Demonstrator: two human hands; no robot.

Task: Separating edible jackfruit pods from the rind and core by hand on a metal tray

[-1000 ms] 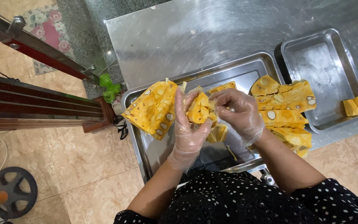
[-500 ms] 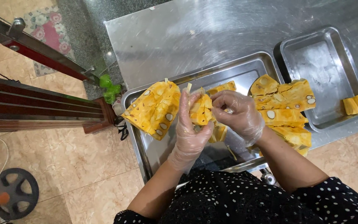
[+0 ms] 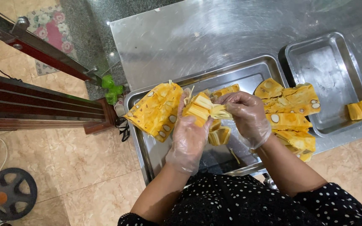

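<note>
The left hand (image 3: 189, 136) and the right hand (image 3: 248, 117), both in clear gloves, are closed on one jackfruit piece (image 3: 202, 109), held above the large steel tray (image 3: 248, 77) on the desk (image 3: 197, 42). Cut jackfruit slabs (image 3: 156, 111) lie on either side. A smaller tray (image 3: 332, 75) sits right of the large tray.

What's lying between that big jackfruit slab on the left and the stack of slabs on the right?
In the head view, the gloved left hand and right hand sit there, pulling apart a jackfruit piece; smaller pieces lie beneath in the tray.
</note>
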